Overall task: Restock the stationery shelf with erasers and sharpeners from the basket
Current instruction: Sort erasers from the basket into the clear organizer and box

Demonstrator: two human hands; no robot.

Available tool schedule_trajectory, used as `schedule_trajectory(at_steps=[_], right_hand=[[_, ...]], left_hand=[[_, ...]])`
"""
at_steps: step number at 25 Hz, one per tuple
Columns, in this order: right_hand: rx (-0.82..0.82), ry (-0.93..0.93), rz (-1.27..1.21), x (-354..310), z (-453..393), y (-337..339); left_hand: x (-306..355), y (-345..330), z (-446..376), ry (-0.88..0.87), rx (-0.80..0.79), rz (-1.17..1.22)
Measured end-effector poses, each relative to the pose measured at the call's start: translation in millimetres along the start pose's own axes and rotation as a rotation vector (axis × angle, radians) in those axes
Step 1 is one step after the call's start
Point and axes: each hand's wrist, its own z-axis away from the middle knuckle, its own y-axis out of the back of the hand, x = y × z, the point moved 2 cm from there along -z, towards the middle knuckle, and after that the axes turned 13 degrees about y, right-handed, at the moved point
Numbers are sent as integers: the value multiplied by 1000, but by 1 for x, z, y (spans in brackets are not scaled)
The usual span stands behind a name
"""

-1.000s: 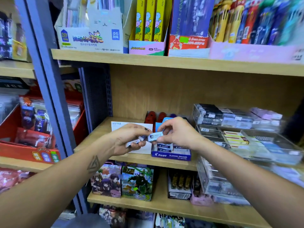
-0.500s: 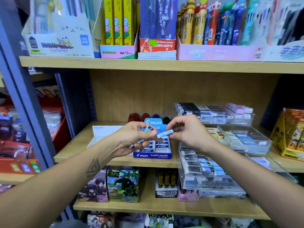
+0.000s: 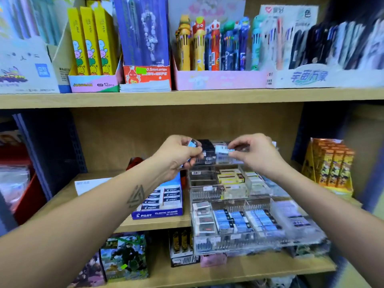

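My left hand (image 3: pixel 178 156) is closed around a few small blue-sleeved erasers (image 3: pixel 192 143), one sticking out at the top of the fingers. My right hand (image 3: pixel 253 152) pinches another blue-and-white eraser (image 3: pixel 223 150) by its end. Both hands hover over the back row of a clear tiered organiser (image 3: pixel 239 204) that holds several erasers in compartments on the middle wooden shelf (image 3: pixel 158 223). A blue Pilot eraser box (image 3: pixel 161 204) stands to the organiser's left, partly behind my left forearm. The basket is out of view.
The upper shelf (image 3: pixel 187 96) carries boxes of pens and pencils close above my hands. Orange boxes (image 3: pixel 330 165) stand at the right end of the middle shelf. A white card (image 3: pixel 89 185) lies at the left. Toy boxes (image 3: pixel 124 258) fill the lower shelf.
The view has swung right and both hands have risen from above the Pilot box to the organiser's back row. My right hand still pinches the eraser it drew from the left hand.
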Motion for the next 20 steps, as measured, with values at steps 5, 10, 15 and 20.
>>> schedule_trajectory(at_steps=[5,10,15,20], right_hand=[[-19,-124,143,46,-31,26],[-138,-139,170,62,-58,13],[-174,-147,143,67,-79,-9],[-191,-119,144,69,-93,-37]], left_hand=[[21,-29,-49,-162,99,-266],[31,-33,-78,-243,215,-745],[20,-30,-97,-196,246,-976],[22,-33,-99,-205,257,-999]])
